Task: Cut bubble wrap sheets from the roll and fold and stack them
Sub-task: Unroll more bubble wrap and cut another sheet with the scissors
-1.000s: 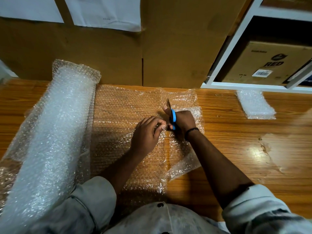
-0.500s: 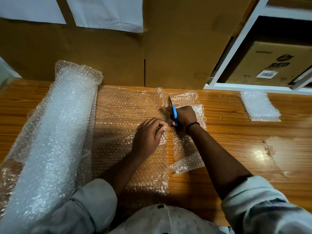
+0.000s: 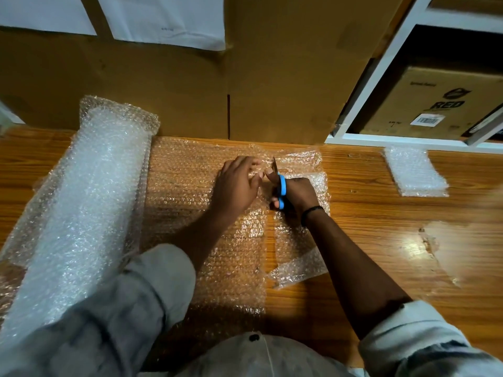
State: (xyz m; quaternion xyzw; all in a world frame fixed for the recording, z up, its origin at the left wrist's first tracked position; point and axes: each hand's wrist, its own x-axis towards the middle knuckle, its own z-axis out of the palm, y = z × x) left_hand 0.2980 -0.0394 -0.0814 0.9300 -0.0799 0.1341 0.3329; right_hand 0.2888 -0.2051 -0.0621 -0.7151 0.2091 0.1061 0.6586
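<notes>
– Two hands worked mid-frame: the left hand lay flat, fingers straight, pressing the bubble wrap sheet; the right hand curled through the blue scissors.
– How would it handle?
– Light, limp and slippery, I'd judge; pin it just beside the cut. The roll lay at left on a glossy wooden worktop, cardboard boxes behind.

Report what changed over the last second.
The left hand slid forward along the sheet, its curled fingers now flatter beside the scissors. The cut behind them gaped wider. The right hand still grips the scissors; roll and folded stack unmoved.
</notes>
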